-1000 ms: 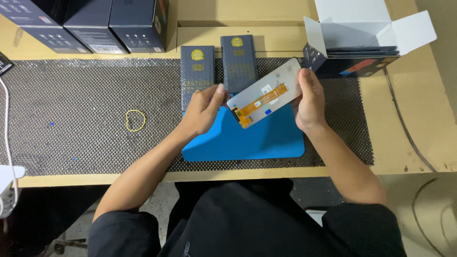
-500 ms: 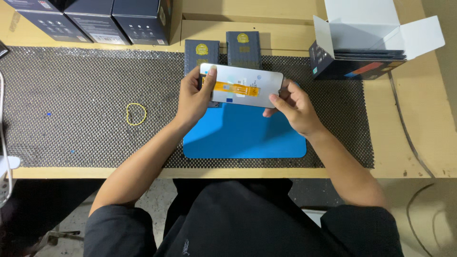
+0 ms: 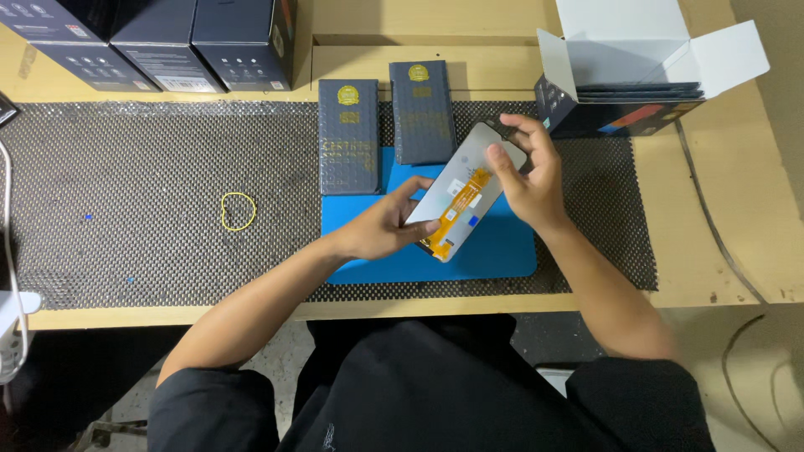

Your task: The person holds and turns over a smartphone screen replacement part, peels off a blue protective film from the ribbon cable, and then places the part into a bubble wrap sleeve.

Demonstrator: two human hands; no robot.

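Both of my hands hold a thin grey phone screen panel (image 3: pixel 459 191) with an orange flex cable on its back, tilted diagonally above a blue mat (image 3: pixel 502 251). My left hand (image 3: pixel 381 226) grips its lower end. My right hand (image 3: pixel 528 172) pinches its upper end. Two dark flat packets with gold seals, one (image 3: pixel 348 136) on the left and one (image 3: pixel 421 110) beside it, lie just beyond the mat on the black mesh liner (image 3: pixel 151 201).
An open white-flapped box (image 3: pixel 645 75) holding flat dark items stands at the back right. Three dark boxes (image 3: pixel 159 42) line the back left. A yellow rubber band (image 3: pixel 238 211) lies on the mesh. A cable (image 3: pixel 712 226) runs along the right of the wooden bench.
The panel has swung from lying level across both hands to a steep diagonal. My right hand went up to its top end and my left hand dropped to its bottom end.
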